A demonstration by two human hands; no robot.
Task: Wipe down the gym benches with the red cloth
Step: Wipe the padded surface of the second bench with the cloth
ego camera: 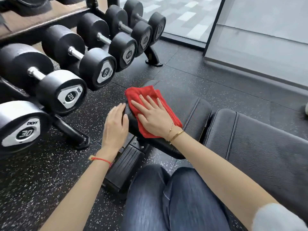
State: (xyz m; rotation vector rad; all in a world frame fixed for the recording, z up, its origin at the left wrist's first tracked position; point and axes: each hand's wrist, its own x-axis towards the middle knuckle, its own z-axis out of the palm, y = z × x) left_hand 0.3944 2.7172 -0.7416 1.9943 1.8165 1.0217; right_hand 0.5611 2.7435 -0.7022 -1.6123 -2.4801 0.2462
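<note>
— Where was the red cloth [150,107], taking the bench seat pad [188,114] as your mark?

— It lay folded on the near-left end of that pad, one corner hanging past the pad's far edge over the speckled floor [191,70]. The right hand [154,118] was pressed flat on top of it, fingers spread and straight, not curled round the fabric — so the middle of the cloth was hidden under the palm.

— And the left hand [115,125]?

— Just left of the pad, laid against its rounded end. The fingers were open and close together; whether the tips hooked under the edge, I could not tell.

— What else was hard to make out?

— The pad's underside and the bench frame [124,165] below it were mostly covered by the forearms and the person's knees in blue jeans [175,200]. The bench back pad [260,147], right of the seat pad, was cut off by the picture's edge. Beyond the seat pad, to the left, stood a dumbbell rack [71,129] — its upper tier was cropped and blurred. The nearest dumbbell [21,129] read 30, the rest of its handle was out of view. Something pale at the far right edge was too cropped to name
</note>
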